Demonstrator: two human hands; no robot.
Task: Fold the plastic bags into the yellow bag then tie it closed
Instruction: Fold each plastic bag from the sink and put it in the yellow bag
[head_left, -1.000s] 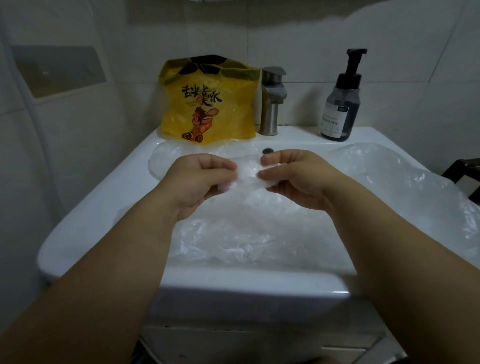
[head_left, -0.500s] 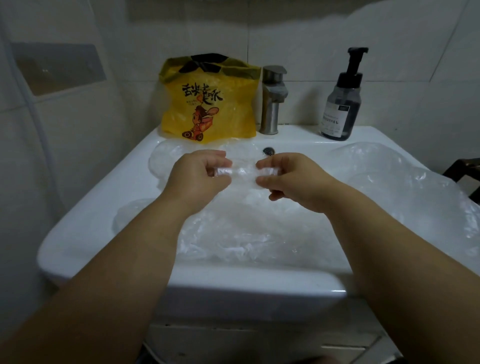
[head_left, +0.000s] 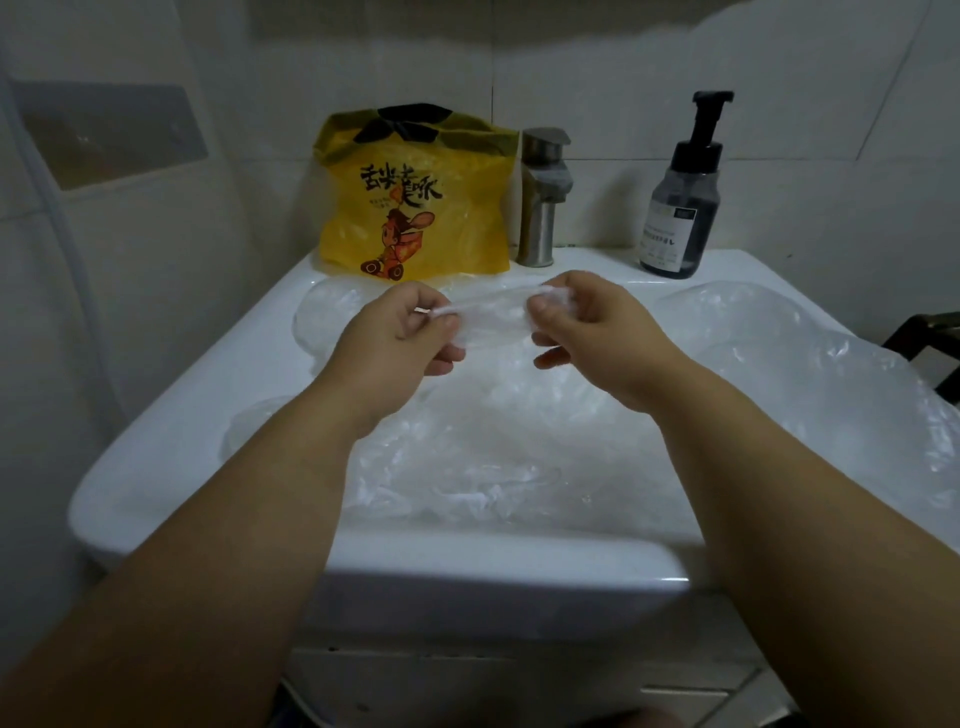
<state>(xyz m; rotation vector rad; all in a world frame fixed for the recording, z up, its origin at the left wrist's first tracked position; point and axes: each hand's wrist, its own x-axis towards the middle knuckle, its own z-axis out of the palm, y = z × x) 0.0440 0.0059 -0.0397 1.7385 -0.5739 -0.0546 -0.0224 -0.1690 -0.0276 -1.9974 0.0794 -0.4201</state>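
Clear plastic bag (head_left: 491, 318) folded into a strip, pinched at each end by your left hand (head_left: 400, 340) and right hand (head_left: 589, 325) over the sink (head_left: 467, 569) basin, yellow bag (head_left: 415, 202) upright on the sink's back edge behind your hands, other clear bags (head_left: 498, 447) heaped beneath.

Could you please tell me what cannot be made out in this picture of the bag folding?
Head view, sink: basin hidden under the loose clear bags.
Head view, yellow bag: contents unclear through the dim, printed film.
Head view, pump bottle: label text too small.
Head view, dark frame: cut off by the right edge.
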